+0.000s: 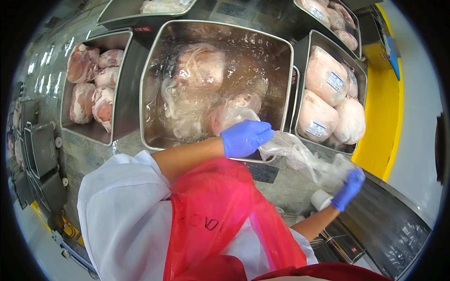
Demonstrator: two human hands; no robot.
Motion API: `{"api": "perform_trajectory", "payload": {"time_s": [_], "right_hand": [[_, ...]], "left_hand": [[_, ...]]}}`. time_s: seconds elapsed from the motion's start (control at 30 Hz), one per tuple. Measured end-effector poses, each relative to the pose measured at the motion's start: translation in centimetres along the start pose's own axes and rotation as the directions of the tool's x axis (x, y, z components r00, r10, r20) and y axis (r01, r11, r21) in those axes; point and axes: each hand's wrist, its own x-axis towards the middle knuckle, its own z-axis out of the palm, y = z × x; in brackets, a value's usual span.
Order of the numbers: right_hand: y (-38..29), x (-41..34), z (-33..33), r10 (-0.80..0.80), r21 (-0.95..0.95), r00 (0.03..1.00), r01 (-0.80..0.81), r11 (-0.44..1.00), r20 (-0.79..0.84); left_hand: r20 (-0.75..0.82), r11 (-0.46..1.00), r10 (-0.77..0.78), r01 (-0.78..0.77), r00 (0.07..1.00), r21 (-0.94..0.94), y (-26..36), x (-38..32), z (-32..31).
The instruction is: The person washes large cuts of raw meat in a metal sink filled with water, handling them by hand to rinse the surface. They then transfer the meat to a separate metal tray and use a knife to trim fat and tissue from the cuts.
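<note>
My left hand, in a blue-purple glove, is closed around the gathered plastic of a clear bag at the near rim of a large steel tub. Out to the right, past the tub's corner, my gloved right hand grips the far end of the same plastic, which stretches twisted between both hands. Under the left hand, a piece of raw meat lies partly wrapped in clear film in the tub. Cloudy liquid fills the tub, with a larger wrapped cut of meat and loose plastic in it.
To the left stands a steel bin of unwrapped meat cuts. A bin on the right holds bagged, labelled cuts. Two more bins of meat stand farther back. A yellow curb runs along the right wall, and a white bucket sits near my right forearm.
</note>
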Motion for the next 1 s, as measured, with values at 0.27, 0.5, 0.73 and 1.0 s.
{"api": "perform_trajectory", "payload": {"time_s": [0.27, 0.5, 0.73, 1.0], "right_hand": [[9.5, -9.0, 28.7, -0.184, 0.077, 0.471, 0.238, 0.968, 0.863], [10.6, -11.3, 30.2, -0.106, -0.076, 0.198, 0.735, 0.674, 0.974], [10.7, -14.1, 23.4, -0.360, 0.096, 0.284, 0.651, 0.753, 0.889], [0.8, -15.7, 22.0, -0.118, -0.064, 0.370, 0.444, 0.894, 0.922]], "left_hand": [[0.166, 0.999, 0.045, -0.047, 0.985, 0.012, 8.2, -4.9, -1.7], [0.040, 0.980, -0.095, 0.100, 0.995, -0.172, 6.7, -9.7, -3.8], [-0.391, 0.818, -0.402, 0.133, 0.828, -0.560, -9.5, -10.2, -9.1], [0.012, 0.884, -0.038, 0.028, 0.999, 0.467, -24.9, -7.6, -0.2]]}}
